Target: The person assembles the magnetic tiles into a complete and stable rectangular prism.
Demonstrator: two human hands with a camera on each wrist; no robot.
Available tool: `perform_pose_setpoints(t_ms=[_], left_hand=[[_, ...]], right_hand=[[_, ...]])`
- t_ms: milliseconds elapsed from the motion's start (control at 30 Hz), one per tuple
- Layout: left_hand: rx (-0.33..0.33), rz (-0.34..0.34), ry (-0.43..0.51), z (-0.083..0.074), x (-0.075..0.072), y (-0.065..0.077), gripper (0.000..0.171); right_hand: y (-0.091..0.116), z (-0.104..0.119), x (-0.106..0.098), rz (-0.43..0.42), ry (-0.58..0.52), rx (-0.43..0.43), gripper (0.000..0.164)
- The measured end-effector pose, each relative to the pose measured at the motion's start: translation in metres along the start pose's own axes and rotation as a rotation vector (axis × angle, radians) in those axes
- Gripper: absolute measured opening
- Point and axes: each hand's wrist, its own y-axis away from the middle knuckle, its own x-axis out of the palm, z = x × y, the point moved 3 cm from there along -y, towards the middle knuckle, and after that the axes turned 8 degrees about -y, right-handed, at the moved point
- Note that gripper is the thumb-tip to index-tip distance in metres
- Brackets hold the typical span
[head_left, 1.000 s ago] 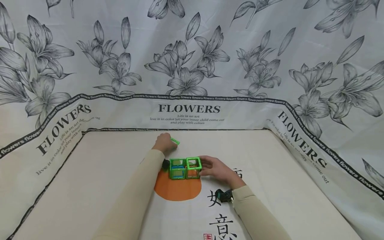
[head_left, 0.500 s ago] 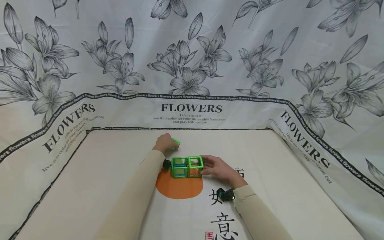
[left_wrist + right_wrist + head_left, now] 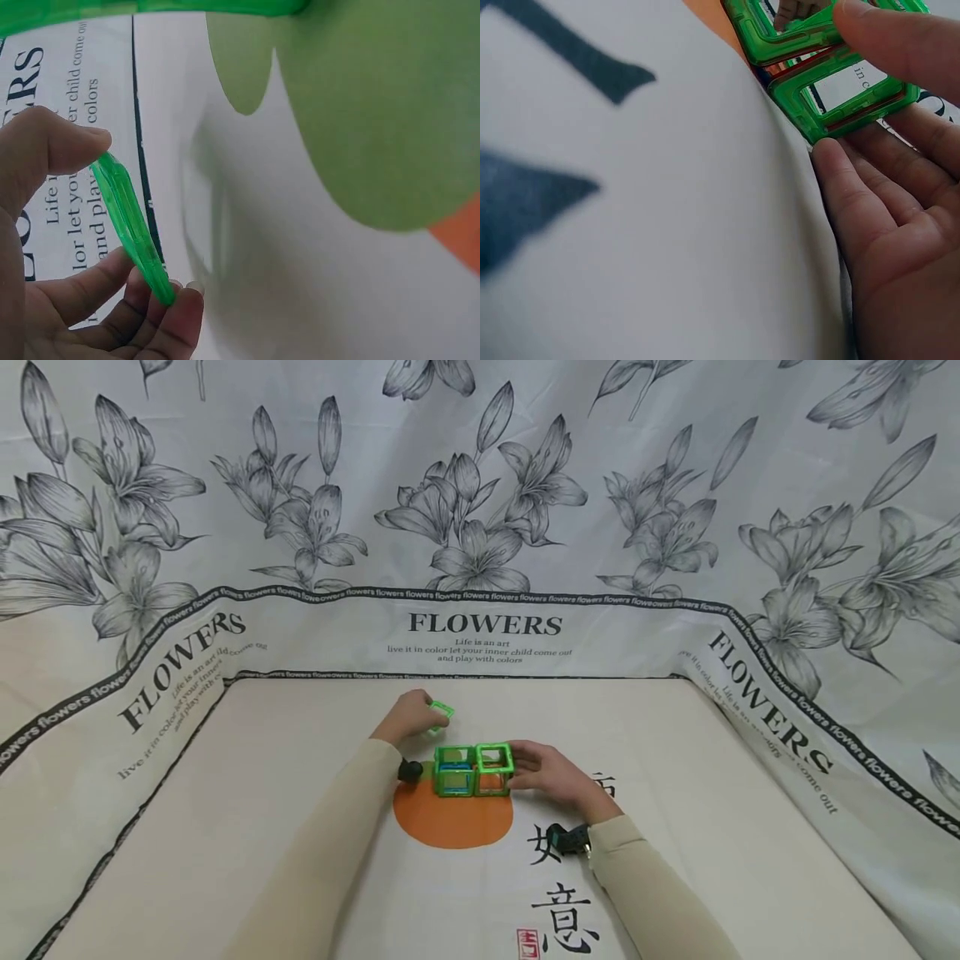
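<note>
In the head view my left hand (image 3: 411, 715) is beyond the built blocks, to their left, pinching a loose green magnetic tile (image 3: 441, 715). The left wrist view shows this square tile (image 3: 132, 229) almost edge-on, with the thumb at one edge and fingers at the opposite one. Two joined cubes of green-framed magnetic tiles (image 3: 455, 783) stand side by side on the tabletop. My right hand (image 3: 553, 778) holds the right cube at its right side. In the right wrist view the thumb lies over the cube's green frame (image 3: 832, 112), the other fingers beside it, partly hidden.
Beneath the cubes the white cloth (image 3: 300, 777) bears a printed orange circle (image 3: 453, 827). Black characters (image 3: 564, 918) are printed to the near right. A flower-patterned curtain (image 3: 480, 527) rises along the back and both sides.
The left hand turns the loose tile slightly, so more of its square outline shows. The right hand stays at the cubes. The whole view shifts a little as the head moves.
</note>
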Motion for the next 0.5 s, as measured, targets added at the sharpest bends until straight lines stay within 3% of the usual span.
perform_pose_setpoints(t_ms=[267,500], left_hand=[[0.058,-0.007,-0.010,0.004,-0.007,0.010,0.069],[0.145,-0.001,-0.012,-0.002,-0.016,0.029,0.067]], right_hand=[[-0.002,0.000,-0.002,-0.012,0.042,-0.006,0.072],[-0.003,-0.001,-0.002,-0.024,0.060,0.000,0.071]])
